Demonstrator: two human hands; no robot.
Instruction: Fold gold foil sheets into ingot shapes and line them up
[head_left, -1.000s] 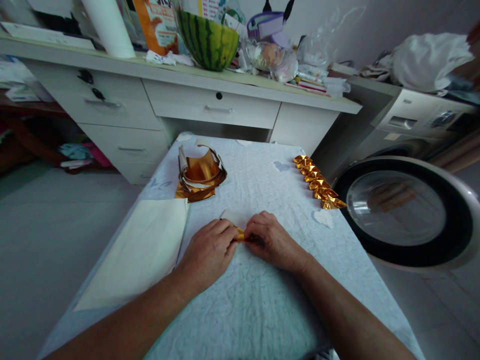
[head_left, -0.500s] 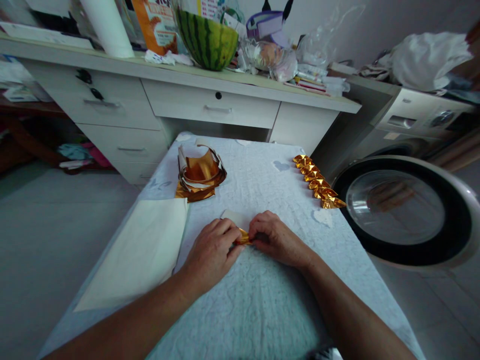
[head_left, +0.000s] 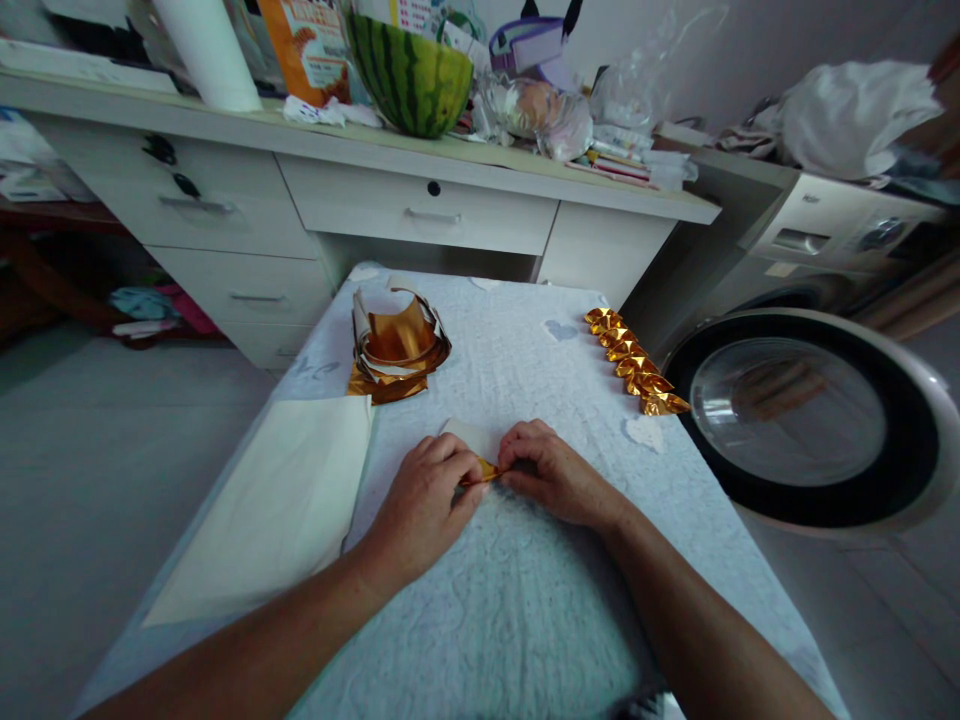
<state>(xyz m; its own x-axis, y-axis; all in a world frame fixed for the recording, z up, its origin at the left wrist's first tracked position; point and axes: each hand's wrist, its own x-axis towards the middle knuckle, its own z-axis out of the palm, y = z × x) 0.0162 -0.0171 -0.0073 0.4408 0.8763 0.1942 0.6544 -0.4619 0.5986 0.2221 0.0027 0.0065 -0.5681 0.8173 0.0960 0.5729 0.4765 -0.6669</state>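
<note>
Between my two hands, low over the cloth-covered table (head_left: 525, 620), is a small piece of gold foil paper (head_left: 488, 470). My left hand (head_left: 431, 495) pinches its left end, and my right hand (head_left: 551, 475) pinches the right end. A pale paper piece (head_left: 472, 434) shows just behind the fingers. Farther back on the left stands a curled stack of gold paper (head_left: 401, 345). A row of several folded gold pieces (head_left: 634, 360) lies at the table's right edge. White paper sheets (head_left: 277, 500) lie left of my left hand.
Behind the table is a white drawer desk (head_left: 420, 215) bearing a half watermelon (head_left: 412, 75), a paper roll (head_left: 210, 55) and plastic bags. On the right, a washing machine (head_left: 840, 225) has its round door (head_left: 802, 420) open beside the table edge.
The gold piece between my fingers looks narrower and more pinched together at its right end. Both hands have stayed in nearly the same place. The view has shifted slightly.
</note>
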